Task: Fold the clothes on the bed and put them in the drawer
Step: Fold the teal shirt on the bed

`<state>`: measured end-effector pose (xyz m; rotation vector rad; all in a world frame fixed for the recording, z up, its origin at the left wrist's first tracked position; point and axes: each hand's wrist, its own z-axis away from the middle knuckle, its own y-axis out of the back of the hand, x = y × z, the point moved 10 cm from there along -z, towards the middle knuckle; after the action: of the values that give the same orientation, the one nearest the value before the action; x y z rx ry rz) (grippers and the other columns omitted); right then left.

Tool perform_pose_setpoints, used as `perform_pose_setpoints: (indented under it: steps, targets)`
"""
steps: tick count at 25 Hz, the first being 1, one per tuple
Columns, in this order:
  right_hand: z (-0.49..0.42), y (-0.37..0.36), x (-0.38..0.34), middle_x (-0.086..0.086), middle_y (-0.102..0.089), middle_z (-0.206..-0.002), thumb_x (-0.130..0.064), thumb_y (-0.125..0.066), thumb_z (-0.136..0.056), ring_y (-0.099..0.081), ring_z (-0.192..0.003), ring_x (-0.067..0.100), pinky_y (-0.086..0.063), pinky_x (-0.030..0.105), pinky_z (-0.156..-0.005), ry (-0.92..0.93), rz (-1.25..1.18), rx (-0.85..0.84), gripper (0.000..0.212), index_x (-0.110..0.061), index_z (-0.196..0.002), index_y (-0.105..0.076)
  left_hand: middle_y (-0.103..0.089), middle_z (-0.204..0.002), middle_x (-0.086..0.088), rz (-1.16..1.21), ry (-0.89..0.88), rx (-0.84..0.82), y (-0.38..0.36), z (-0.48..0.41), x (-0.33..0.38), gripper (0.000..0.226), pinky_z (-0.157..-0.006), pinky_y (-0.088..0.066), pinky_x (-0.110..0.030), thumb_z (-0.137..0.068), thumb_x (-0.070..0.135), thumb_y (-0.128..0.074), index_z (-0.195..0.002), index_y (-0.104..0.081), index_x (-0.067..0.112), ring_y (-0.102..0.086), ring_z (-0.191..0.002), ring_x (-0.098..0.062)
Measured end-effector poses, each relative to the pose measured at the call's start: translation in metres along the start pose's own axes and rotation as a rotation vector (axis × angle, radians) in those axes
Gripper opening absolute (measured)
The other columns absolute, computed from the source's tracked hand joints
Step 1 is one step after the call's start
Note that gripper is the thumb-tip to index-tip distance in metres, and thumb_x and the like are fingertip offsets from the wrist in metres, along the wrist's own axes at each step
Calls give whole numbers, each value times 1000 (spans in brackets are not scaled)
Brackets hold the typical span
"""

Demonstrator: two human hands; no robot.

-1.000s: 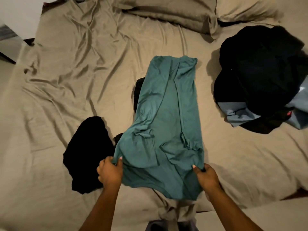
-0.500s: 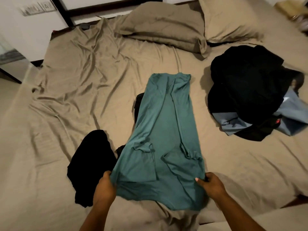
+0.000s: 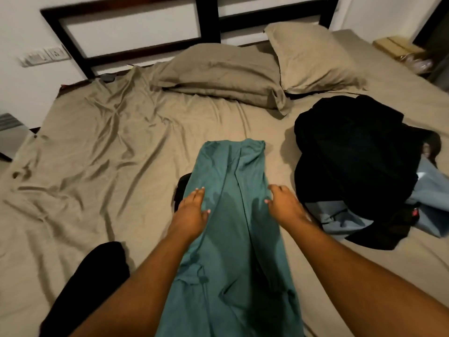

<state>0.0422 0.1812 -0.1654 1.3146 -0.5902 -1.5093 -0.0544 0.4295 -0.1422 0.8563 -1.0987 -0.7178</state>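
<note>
teal garment [image 3: 233, 171] flat on bed [image 3: 109, 166] | left hand [image 3: 192, 210] fingers straight, resting on its 9 o'clock edge | right hand [image 3: 284, 205] fingers loose, holding nothing, at 3 o'clock edge | dark pile [image 3: 352, 154] at 2 o'clock

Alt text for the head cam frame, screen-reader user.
The left hand and right hand are open at the edges of a teal garment spread on a tan bed sheet. A dark clothes pile lies right of it, a black garment lower left.

Left forearm [image 3: 150, 271] and right forearm [image 3: 340, 261] stretch toward the far side, nearly parallel. Left hand [image 3: 193, 210] lies palm down, fingers straight; right hand [image 3: 284, 203] palm down, fingers loosely bent.
</note>
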Motion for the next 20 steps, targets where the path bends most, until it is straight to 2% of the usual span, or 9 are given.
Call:
perform_pose_setpoints:
  steps: [4,7,9,12,14,16,17,19,20]
  targets:
    - [-94,20,-11,19,-50,-139,-26,-61,-98,-51,-127,40,-43,40,-101,-51,-87,85,46,-10,-140,-47,-38,-155,-18,-43,49,57,8,-104,-14,66,-117,-30,-42,-97,30,-59,-155,-30,12,-38,-141,-36]
    - [-167,12,-1,19,-57,-138,-30,-71,-91,-55,-126,38,-46,40,-105,-101,-282,155,55,-7,-137,-50,-48,-143,-23,-28,169,64,4,-164,-45,63,-106,-40,-45,-96,41,-58,-145,-36,8,-45,-131,-42]
    - [-199,-2,14,16,-60,-135,-36,-77,-86,-58,-124,36,-48,44,-105,-190,-434,140,63,-6,-135,-51,-49,-140,-24,20,243,74,6,-185,-53,64,-102,-41,-44,-96,45,-57,-140,-38,4,-46,-129,-42]
    - [-224,-28,36,12,-60,-134,-50,-89,-66,-61,-119,35,-53,51,-100,-331,-642,91,91,-9,-136,-49,-46,-144,-20,60,326,44,-1,-216,-61,79,-105,-44,-45,-88,55,-64,-143,-40,5,-47,-129,-40]
    - [-224,-37,36,10,-58,-134,-52,-92,-59,-62,-115,33,-54,57,-95,-356,-789,90,100,-14,-137,-43,-46,-143,-17,99,367,-11,-8,-230,-72,92,-103,-47,-48,-74,67,-71,-142,-45,10,-52,-125,-38]
    - [-227,-43,31,5,-59,-129,-52,-92,-59,-64,-108,30,-55,57,-90,-349,-913,89,98,-18,-136,-43,-54,-135,-14,239,432,-48,-13,-241,-89,107,-94,-53,-52,-51,79,-75,-134,-53,16,-60,-113,-37]
    - [-228,-45,29,3,-60,-127,-55,-91,-61,-64,-105,29,-56,55,-89,-348,-941,76,94,-20,-135,-44,-59,-128,-14,367,456,-57,-18,-246,-95,106,-90,-55,-54,-49,77,-79,-131,-55,14,-64,-107,-36]
    - [-231,-48,23,3,-68,-119,-74,-77,-65,-69,-96,25,-59,47,-85,-385,-1020,11,86,-22,-129,-56,-67,-117,-15,650,481,-94,-29,-253,-97,85,-84,-56,-57,-65,60,-83,-128,-58,7,-69,-99,-35]
    - [-231,-48,23,4,-74,-107,-81,-63,-72,-72,-85,21,-60,39,-78,-406,-1089,-22,74,-22,-117,-65,-70,-115,-16,758,511,-122,-36,-255,-98,77,-84,-57,-56,-70,53,-83,-126,-60,5,-70,-98,-35]
